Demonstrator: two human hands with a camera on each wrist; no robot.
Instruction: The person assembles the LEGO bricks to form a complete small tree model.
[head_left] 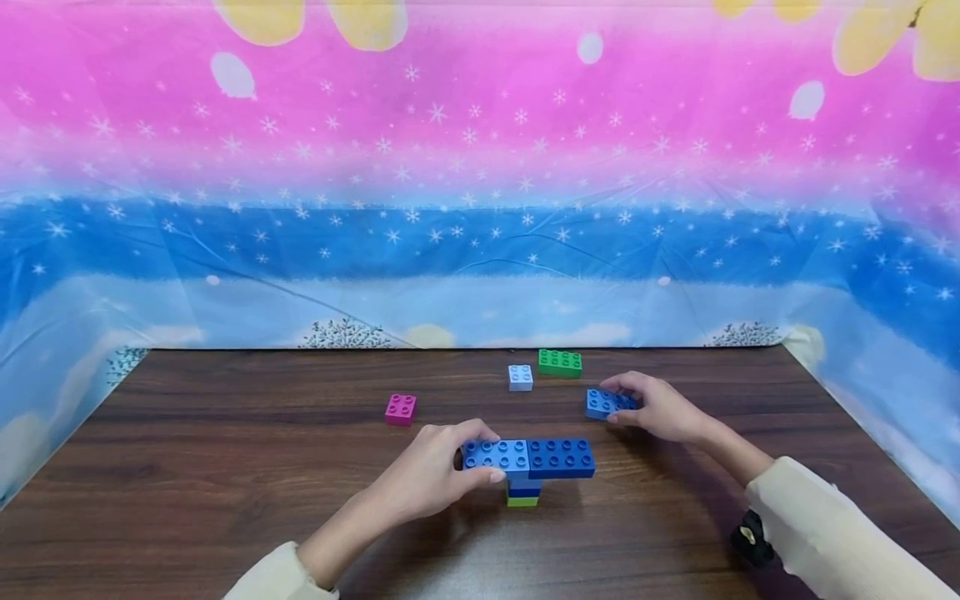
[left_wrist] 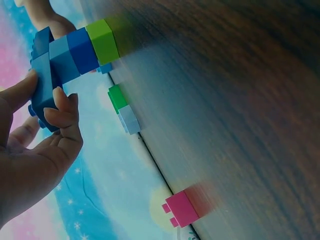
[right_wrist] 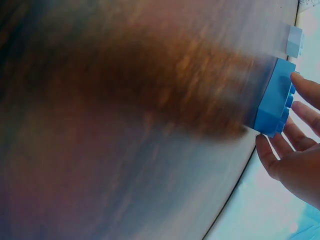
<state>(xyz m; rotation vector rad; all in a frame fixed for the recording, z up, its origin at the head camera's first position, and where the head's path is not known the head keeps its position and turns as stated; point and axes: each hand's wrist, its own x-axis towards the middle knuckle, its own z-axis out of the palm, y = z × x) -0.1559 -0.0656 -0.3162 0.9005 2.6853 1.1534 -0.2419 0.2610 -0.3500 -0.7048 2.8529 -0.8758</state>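
Observation:
A small tower of toy building bricks stands on the table, with a lime green brick (head_left: 522, 502) at the bottom and blue bricks above it. Across its top lie a lighter blue brick (head_left: 506, 455) and a dark blue brick (head_left: 562, 458), side by side. My left hand (head_left: 435, 467) grips the lighter blue one at its left end, thumb in front and fingers behind. To the right and farther back, my right hand (head_left: 663, 408) has thumb and fingers around the right end of a loose blue brick (right_wrist: 275, 97), which rests on the table and is partly covered in the head view.
A pink brick (head_left: 401, 409) lies to the left on the brown wooden table (head_left: 225, 467). Toward the back are a pale blue brick (head_left: 521, 377) and a green brick (head_left: 560, 363). A patterned cloth (head_left: 480, 242) hangs behind the table and along its sides.

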